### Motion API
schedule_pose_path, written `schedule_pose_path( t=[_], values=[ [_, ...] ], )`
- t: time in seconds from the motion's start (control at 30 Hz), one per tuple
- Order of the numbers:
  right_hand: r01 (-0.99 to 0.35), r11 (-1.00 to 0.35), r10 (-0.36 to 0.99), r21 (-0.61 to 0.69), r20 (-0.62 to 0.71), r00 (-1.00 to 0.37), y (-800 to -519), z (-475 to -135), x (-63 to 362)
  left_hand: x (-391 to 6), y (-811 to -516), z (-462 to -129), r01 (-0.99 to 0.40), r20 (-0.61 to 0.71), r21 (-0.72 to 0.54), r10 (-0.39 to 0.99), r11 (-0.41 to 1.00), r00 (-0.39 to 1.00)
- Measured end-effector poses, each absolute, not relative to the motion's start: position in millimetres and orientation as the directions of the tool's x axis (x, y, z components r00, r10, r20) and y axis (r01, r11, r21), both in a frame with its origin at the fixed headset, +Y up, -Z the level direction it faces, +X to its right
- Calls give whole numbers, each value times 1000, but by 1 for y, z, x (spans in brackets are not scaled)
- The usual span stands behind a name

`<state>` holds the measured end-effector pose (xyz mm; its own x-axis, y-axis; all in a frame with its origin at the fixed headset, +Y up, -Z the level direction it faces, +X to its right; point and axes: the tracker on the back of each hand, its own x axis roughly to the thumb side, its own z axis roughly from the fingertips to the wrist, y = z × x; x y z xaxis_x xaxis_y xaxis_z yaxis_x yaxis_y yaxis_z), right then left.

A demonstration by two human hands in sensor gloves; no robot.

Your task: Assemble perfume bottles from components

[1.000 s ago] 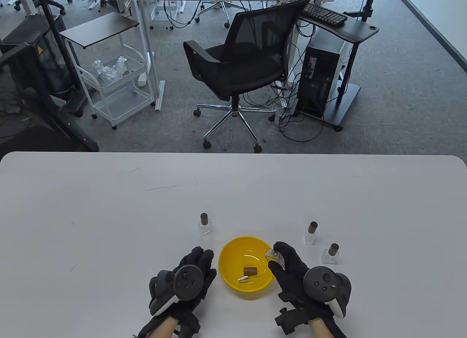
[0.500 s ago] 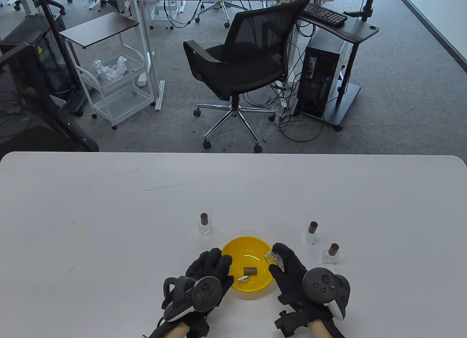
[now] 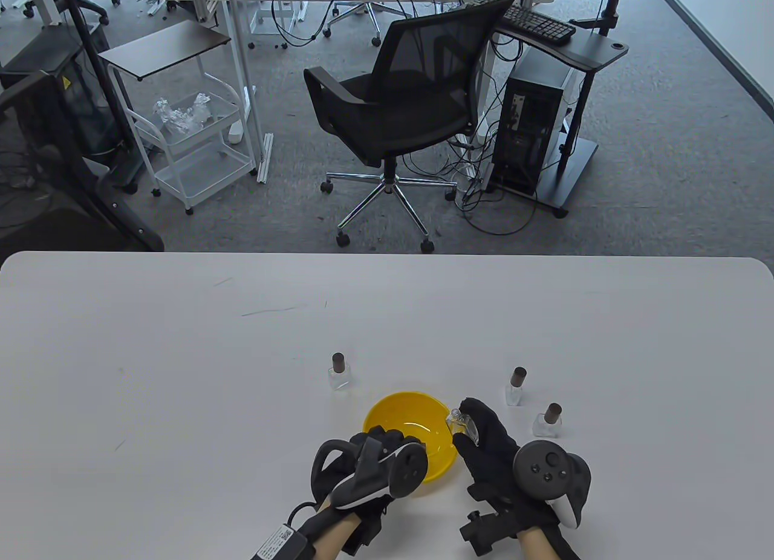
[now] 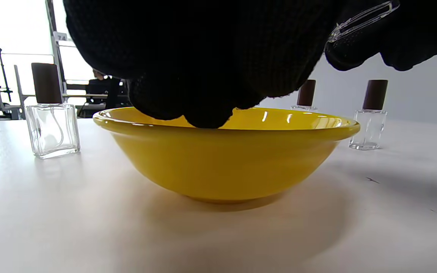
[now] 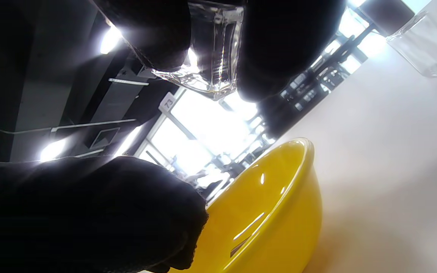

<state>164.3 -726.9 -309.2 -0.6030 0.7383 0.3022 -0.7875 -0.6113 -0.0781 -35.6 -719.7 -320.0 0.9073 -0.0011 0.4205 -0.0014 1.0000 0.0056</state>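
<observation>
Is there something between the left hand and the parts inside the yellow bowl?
Nothing visible blocks it. The left hand is already over the near rim of the yellow bowl, fingers dipping inside. The parts themselves are hidden under the hand.

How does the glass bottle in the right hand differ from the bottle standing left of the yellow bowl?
The held bottle has no cap; the standing bottle wears a brown one. The held one is tilted above the table in the right hand; the other stands upright. Both are clear glass.

Black office chair [image 3: 404,94], white cart [image 3: 193,149], keyboard [image 3: 538,23].
</observation>
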Motion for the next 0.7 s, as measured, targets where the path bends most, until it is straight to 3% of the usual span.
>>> schedule_pose_path(
  t=[0.17,0.43,0.7],
  values=[
    [-783,-616,734,-92,293,-612,-727,-309,167,-24,-724,-330,74,402,-103,-27,992,915],
    [-788,-608,741,-97,286,-607,-727,-310,171,-10,-734,-337,168,387,-77,-126,983,913],
    [-784,-614,737,-94,288,-612,-727,-310,171,-7,-746,-343,247,373,-141,-179,959,910]
  ],
)
